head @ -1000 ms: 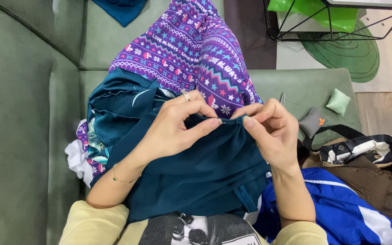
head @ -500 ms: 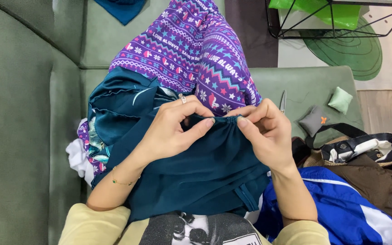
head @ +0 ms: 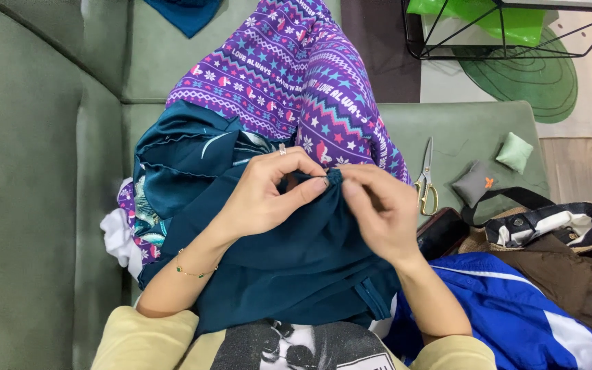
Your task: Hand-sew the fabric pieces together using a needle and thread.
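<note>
A dark teal garment (head: 289, 260) lies over my lap on a green sofa. My left hand (head: 265, 195), with a ring on one finger and a thin bracelet at the wrist, pinches a gathered fold of the teal fabric between thumb and fingers. My right hand (head: 378, 212) pinches the same bunched edge from the right, so the fingertips of both hands meet at the fold. Behind the teal cloth lies a purple patterned cloth (head: 289, 75) with zigzag and star bands.
Scissors (head: 426, 181) lie on the sofa seat (head: 467, 133) to the right, near a grey pincushion (head: 474, 183) and a green one (head: 515, 152). A dark bag (head: 549, 229) and a blue jacket (head: 515, 315) sit at lower right. White cloth (head: 118, 240) pokes out at left.
My right hand has slid left along the gathered edge toward my left hand, and the fold is bunched tighter between the fingertips.
</note>
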